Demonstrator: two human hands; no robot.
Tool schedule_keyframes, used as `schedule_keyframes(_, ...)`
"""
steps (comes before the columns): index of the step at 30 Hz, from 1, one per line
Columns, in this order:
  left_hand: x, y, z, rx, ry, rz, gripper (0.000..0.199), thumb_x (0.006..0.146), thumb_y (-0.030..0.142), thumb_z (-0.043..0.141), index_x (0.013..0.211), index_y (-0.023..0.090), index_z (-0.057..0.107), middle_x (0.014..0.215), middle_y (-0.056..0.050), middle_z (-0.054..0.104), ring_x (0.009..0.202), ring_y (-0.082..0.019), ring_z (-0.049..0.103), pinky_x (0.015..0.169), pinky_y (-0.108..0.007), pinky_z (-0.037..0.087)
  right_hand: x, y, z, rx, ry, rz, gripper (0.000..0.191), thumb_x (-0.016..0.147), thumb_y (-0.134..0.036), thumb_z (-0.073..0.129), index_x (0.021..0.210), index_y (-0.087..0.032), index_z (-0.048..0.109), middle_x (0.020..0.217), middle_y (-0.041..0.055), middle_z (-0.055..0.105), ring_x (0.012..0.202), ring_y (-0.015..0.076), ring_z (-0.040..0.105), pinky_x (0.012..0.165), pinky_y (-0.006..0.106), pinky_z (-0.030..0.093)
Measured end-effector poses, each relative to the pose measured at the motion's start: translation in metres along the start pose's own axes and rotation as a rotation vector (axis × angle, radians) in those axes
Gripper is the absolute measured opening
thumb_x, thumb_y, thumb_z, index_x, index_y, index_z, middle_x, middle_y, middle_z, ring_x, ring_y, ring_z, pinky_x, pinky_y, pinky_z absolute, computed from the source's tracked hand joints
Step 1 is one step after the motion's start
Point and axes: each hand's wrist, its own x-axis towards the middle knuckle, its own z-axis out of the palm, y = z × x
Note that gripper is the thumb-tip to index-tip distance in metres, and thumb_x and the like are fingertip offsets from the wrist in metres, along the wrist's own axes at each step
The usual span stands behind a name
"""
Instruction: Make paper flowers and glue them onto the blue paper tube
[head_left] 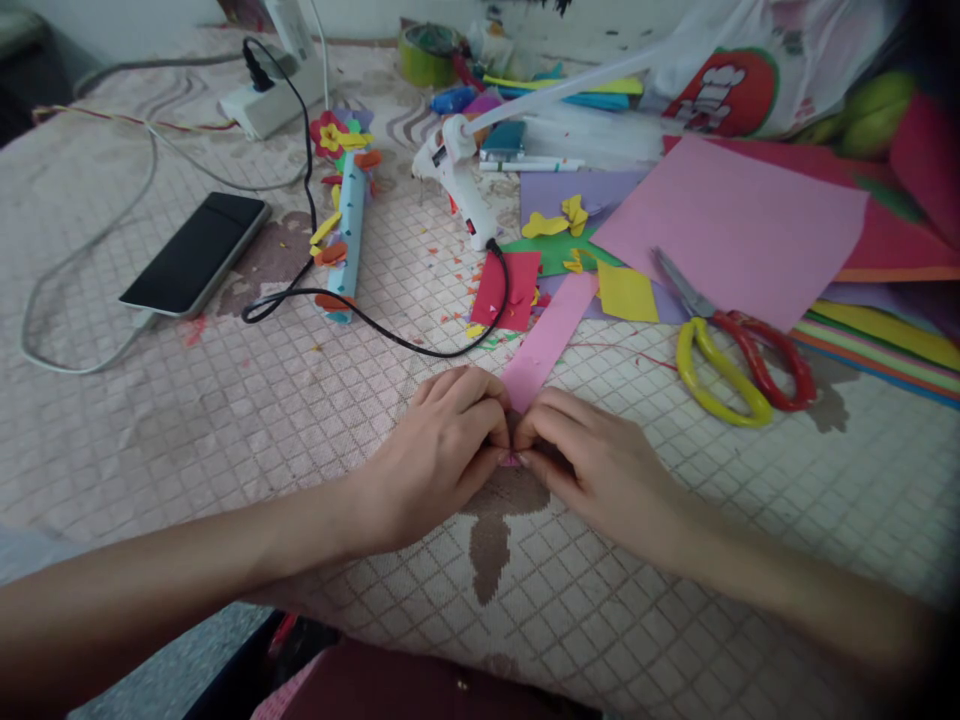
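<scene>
My left hand (442,450) and my right hand (600,460) meet just above the patterned tablecloth, thumbs and forefingers pinched together. Between the fingertips is a small pink paper piece (511,459), mostly hidden by the fingers. Just beyond the hands lies a pink paper strip (549,338), its near end by the knuckles. A red paper piece (507,290) and a yellow paper square (628,292) flank the strip's far part. To the right rest scissors (724,370) with one yellow and one red handle, blades slightly apart.
A white glue gun (461,180) stands ahead, its black cord (397,338) looping leftward. Left of it lies a pale blue tube (349,230) with paper flowers. A phone (196,255) charges at left near a power strip (274,100). Coloured sheets (739,225) pile up at right.
</scene>
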Motion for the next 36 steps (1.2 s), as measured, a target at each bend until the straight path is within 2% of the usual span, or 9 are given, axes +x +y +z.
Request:
schedule_keyframes(10, 0.000, 0.000, 0.000, -0.002, -0.005, -0.004, 0.007, 0.085, 0.015, 0.051, 0.079, 0.016, 0.055, 0.102, -0.005, 0.052, 0.099, -0.019, 0.046, 0.091, -0.039, 0.038, 0.000, -0.001, 0.000, 0.008, -0.002, 0.001, 0.008, 0.084, -0.012, 0.052, 0.080, -0.019, 0.052, 0.083, 0.0004, 0.054, 0.077, 0.0150, 0.052, 0.063, 0.027, 0.039)
schedule_keyframes(18, 0.000, -0.001, 0.001, -0.007, 0.007, -0.015, 0.004, 0.082, 0.013, 0.054, 0.081, 0.017, 0.056, 0.102, -0.004, 0.052, 0.098, -0.018, 0.047, 0.090, -0.038, 0.038, -0.003, 0.001, 0.004, 0.069, 0.061, -0.008, 0.006, 0.084, -0.013, 0.054, 0.084, -0.019, 0.054, 0.087, 0.0015, 0.055, 0.079, 0.0153, 0.053, 0.066, 0.029, 0.042)
schedule_keyframes(23, 0.001, 0.000, -0.001, -0.014, 0.005, -0.002, 0.005, 0.084, 0.017, 0.053, 0.081, 0.017, 0.057, 0.102, -0.004, 0.052, 0.099, -0.018, 0.047, 0.091, -0.038, 0.037, -0.014, 0.008, -0.002, 0.237, 0.093, -0.120, 0.016, 0.089, -0.012, 0.047, 0.097, -0.019, 0.059, 0.096, 0.0044, 0.055, 0.089, 0.0142, 0.054, 0.075, 0.028, 0.046)
schedule_keyframes(29, 0.000, 0.001, -0.003, -0.014, 0.012, -0.003, 0.007, 0.084, 0.015, 0.052, 0.080, 0.017, 0.057, 0.101, -0.004, 0.052, 0.098, -0.018, 0.047, 0.091, -0.039, 0.037, -0.024, 0.016, -0.002, 0.132, 0.010, -0.280, 0.028, 0.090, -0.012, 0.044, 0.111, -0.021, 0.059, 0.098, 0.0064, 0.058, 0.091, 0.0173, 0.053, 0.079, 0.034, 0.047)
schedule_keyframes(36, 0.000, 0.000, -0.002, -0.010, 0.024, 0.006, 0.008, 0.085, 0.016, 0.051, 0.079, 0.017, 0.057, 0.100, -0.005, 0.053, 0.097, -0.019, 0.048, 0.089, -0.039, 0.039, -0.024, 0.016, 0.000, 0.087, 0.031, -0.304, 0.031, 0.091, -0.013, 0.042, 0.115, -0.021, 0.059, 0.097, 0.0069, 0.060, 0.089, 0.0176, 0.053, 0.079, 0.035, 0.048)
